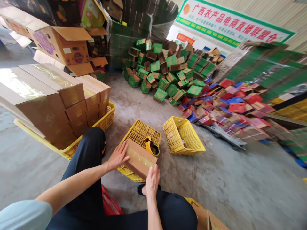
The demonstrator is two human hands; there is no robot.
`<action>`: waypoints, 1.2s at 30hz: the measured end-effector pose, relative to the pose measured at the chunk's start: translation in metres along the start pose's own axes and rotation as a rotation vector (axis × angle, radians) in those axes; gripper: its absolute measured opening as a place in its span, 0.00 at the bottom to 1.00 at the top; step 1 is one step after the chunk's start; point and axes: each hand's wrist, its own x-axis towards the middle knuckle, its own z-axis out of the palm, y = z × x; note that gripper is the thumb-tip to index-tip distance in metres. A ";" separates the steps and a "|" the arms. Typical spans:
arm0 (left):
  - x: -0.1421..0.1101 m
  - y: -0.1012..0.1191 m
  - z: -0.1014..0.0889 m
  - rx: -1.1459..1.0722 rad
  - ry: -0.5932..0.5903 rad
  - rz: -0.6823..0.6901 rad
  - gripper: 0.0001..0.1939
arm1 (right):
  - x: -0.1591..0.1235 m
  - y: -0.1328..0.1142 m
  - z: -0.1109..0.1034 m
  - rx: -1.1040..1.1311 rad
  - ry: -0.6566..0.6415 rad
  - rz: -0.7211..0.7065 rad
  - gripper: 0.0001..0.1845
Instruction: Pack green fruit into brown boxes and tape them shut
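A small brown cardboard box [140,157], with clear tape along its top, rests on an upturned yellow plastic crate [136,130]. My left hand [119,156] lies with stretched fingers against the box's left end. At the opposite end, my right hand [152,180] touches the box with its fingers extended. Beyond the box, a yellow and black tape dispenser [151,146] sits on the same crate. The undersides of both hands are hidden.
Taped cartons [48,95] fill a large yellow basket [109,116] on the left. Another yellow crate [183,135] stands on the floor to the right. Heaps of green boxes [160,95] and red and blue boxes [236,107] lie behind. An open carton [208,218] is by my right knee.
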 end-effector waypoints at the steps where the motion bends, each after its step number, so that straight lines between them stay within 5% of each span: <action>1: -0.002 0.005 -0.001 0.027 -0.002 0.072 0.40 | -0.003 -0.009 0.000 -0.002 -0.018 -0.014 0.38; 5: -0.010 0.022 -0.006 0.074 -0.074 0.324 0.32 | -0.011 -0.049 0.002 -0.005 -0.194 -0.199 0.34; 12: -0.013 0.030 -0.004 0.127 -0.097 0.361 0.28 | -0.004 -0.072 0.005 -0.083 -0.263 -0.301 0.32; 27: -0.007 0.006 -0.018 0.105 0.011 0.203 0.34 | -0.024 -0.030 -0.014 -0.144 -0.165 -0.059 0.37; 36: -0.012 0.002 -0.006 0.068 -0.003 0.074 0.37 | -0.032 -0.002 -0.008 0.099 -0.129 0.175 0.44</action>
